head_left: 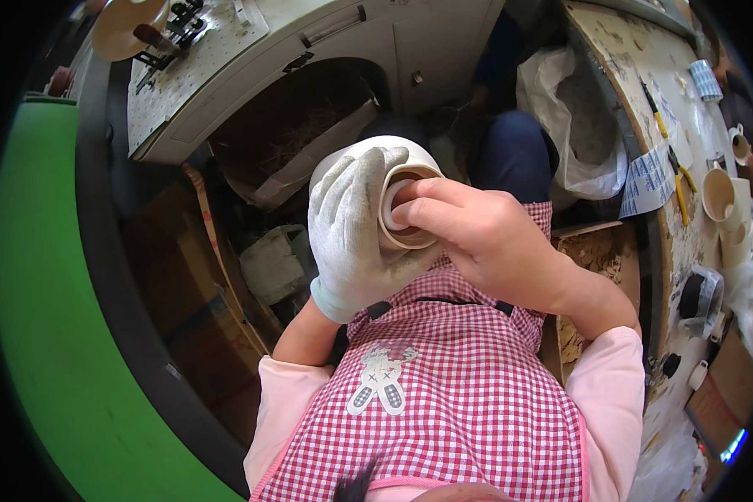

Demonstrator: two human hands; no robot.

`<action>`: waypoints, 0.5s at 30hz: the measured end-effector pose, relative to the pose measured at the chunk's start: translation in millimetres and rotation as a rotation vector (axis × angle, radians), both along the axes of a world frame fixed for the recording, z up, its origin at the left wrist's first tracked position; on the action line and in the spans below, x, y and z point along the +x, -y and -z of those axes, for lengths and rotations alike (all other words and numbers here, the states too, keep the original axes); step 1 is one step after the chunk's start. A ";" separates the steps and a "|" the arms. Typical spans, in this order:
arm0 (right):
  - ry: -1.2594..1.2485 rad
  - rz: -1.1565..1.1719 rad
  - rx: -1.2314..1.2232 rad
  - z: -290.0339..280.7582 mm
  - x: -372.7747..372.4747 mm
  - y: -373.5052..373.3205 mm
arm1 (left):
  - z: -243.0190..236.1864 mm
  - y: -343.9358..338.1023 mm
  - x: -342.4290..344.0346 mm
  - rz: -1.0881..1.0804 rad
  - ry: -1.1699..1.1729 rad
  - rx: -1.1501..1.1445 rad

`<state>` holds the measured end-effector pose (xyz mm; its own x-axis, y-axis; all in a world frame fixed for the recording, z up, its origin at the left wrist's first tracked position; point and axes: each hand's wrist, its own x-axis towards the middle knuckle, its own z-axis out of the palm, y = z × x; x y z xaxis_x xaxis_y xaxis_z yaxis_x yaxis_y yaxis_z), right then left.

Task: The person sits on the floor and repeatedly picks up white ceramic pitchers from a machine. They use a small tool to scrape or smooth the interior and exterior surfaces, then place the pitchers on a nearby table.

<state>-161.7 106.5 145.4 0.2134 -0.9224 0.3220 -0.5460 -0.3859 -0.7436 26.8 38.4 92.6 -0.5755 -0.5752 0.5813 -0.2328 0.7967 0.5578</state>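
A cream-white, rounded hollow vessel (424, 156) is held over my lap, its round rimmed opening turned toward me. My left hand (349, 219), in a greyish-white knit glove with a pale blue cuff, wraps around the vessel's side, fingers spread along the outside. Bare, my right hand (485, 230) reaches in from the right, with thumb and fingertips pinched together inside the opening. Something pale shows by those fingertips, but I cannot make out whether it is a separate piece. The vessel's far end is hidden behind the glove and rim.
A worn workbench (644, 75) on the right carries yellow-handled tools (682, 180), a cream cup (718, 197) and a blue-white roll (705, 80). A white bag (573, 125) and a box of scraps (636, 243) stand beside it. Ahead is a white machine table (184, 100); a green surface (46, 276) lies left.
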 end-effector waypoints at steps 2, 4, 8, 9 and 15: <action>-0.133 0.040 0.017 5.3 0.7 -2.5 | 1.8 -1.8 -2.6 0.008 0.023 -0.031; -0.256 0.081 0.001 10.5 3.7 -6.1 | 4.3 -2.0 -5.0 0.000 0.031 -0.052; -0.431 0.088 -0.094 13.9 4.0 -2.4 | 7.5 -1.3 -7.9 -0.029 0.001 -0.016; -0.455 0.054 -0.107 12.6 0.0 1.4 | 7.2 -1.8 -8.3 -0.027 0.013 -0.016; -0.417 -0.333 0.175 -4.6 -35.7 15.0 | 0.7 -2.7 -12.0 0.022 0.062 -0.096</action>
